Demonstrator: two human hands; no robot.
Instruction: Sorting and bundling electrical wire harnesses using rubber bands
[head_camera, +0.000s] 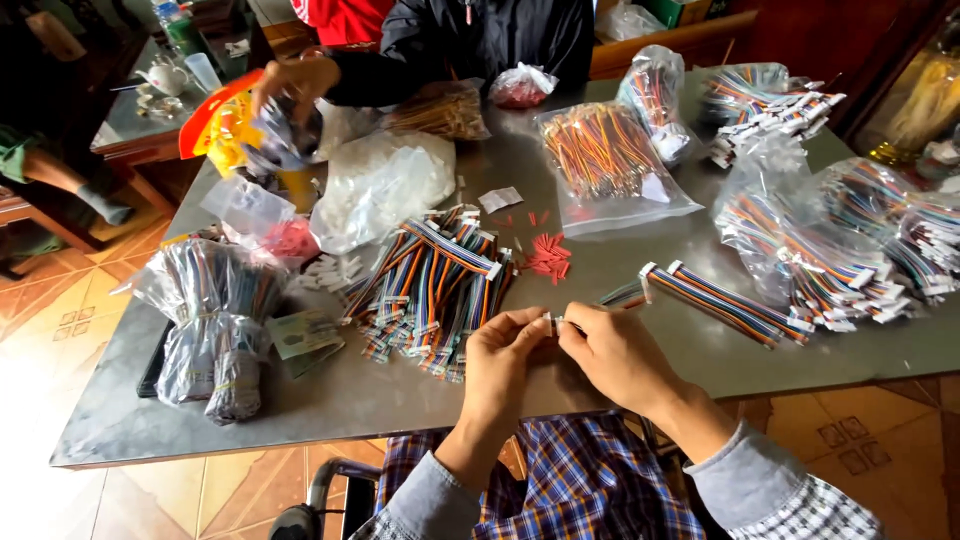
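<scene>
The small white connector (549, 322) pinched between the fingertips of the left hand (500, 362) and right hand (612, 352) is mostly covered by them and too small to make out. The cable (622, 295) running up and right from the fingers blurs where it leaves them. Far beyond the fingers, the other person's hand (292, 82) is half buried in a plastic bag (280, 140), its grip hidden.

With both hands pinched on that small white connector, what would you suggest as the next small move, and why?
Probably seat the ribbon cable wires into the white connector: left hand and right hand pinch it together, and the cable trails off to the right.
</scene>
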